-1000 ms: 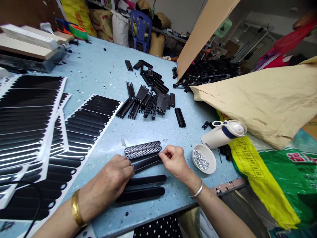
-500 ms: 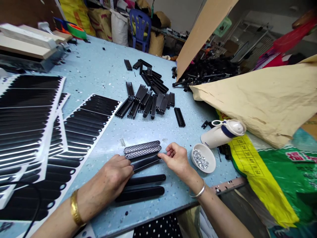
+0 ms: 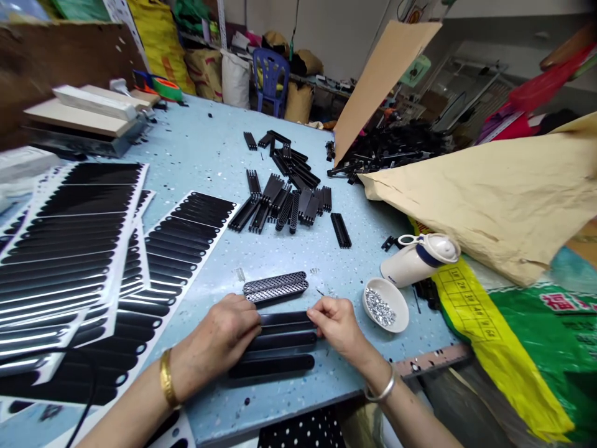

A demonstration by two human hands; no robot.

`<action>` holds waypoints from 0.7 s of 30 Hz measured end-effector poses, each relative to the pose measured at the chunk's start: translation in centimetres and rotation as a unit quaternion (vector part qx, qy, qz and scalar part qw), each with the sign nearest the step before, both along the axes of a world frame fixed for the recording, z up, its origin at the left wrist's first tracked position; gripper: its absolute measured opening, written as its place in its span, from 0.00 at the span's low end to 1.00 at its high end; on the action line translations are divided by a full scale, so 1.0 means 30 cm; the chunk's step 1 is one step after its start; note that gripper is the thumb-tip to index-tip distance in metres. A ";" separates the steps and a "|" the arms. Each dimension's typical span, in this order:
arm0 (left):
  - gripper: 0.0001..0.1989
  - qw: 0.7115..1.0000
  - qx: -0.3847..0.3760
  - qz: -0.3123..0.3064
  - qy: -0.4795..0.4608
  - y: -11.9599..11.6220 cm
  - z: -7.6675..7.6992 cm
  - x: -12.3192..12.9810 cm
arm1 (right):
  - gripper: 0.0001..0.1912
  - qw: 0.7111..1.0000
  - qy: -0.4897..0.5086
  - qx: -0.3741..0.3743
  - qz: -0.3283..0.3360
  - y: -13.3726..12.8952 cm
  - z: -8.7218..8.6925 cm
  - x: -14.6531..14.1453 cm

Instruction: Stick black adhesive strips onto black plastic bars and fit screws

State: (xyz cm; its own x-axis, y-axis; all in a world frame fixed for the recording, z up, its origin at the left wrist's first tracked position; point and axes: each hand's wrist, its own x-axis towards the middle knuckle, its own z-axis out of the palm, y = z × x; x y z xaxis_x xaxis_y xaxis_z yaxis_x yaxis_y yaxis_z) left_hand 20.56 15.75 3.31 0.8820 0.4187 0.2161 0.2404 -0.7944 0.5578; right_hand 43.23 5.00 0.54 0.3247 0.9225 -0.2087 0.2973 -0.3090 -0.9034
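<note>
I observe, remotely, the right hand (image 3: 336, 322) pinching the right end of a slim, glossy black strip (image 3: 285, 319); the left hand (image 3: 228, 328) appears clamped on its left end. The strip sits just beyond two round-ended, flat black bars (image 3: 280, 367) on the speckled pale-blue table (image 3: 198, 149). Step in hand, I judge: alignment. Next move calls for level, matched ends.

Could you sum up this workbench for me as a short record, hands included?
Left hand: at the left end of a smooth black strip
Right hand: closed at that strip's right end
Alongside: two more smooth strips
Beyond: textured black pieces
Bowl: white, holding small shiny bits
Bottle: pale, dark band, past the bowl
Left side: sheets bearing black shapes
</note>
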 end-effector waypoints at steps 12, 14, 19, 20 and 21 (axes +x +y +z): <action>0.08 0.987 -0.076 0.058 0.131 0.005 0.016 -0.008 | 0.05 0.959 -0.221 0.127 0.127 0.054 0.062 -0.052; 0.09 0.987 -0.079 0.057 0.127 0.005 0.005 -0.006 | 0.05 0.957 -0.206 0.106 0.174 0.084 0.057 -0.083; 0.08 0.988 -0.082 0.061 0.112 0.005 -0.006 -0.008 | 0.15 0.945 -0.236 0.059 0.217 0.118 0.050 -0.110; 0.08 0.989 -0.083 0.062 0.106 0.005 -0.003 -0.008 | 0.17 0.942 -0.248 0.060 0.217 0.119 0.051 -0.110; 0.08 0.989 -0.086 0.063 0.103 0.005 0.000 -0.008 | 0.18 0.941 -0.255 0.062 0.214 0.118 0.052 -0.110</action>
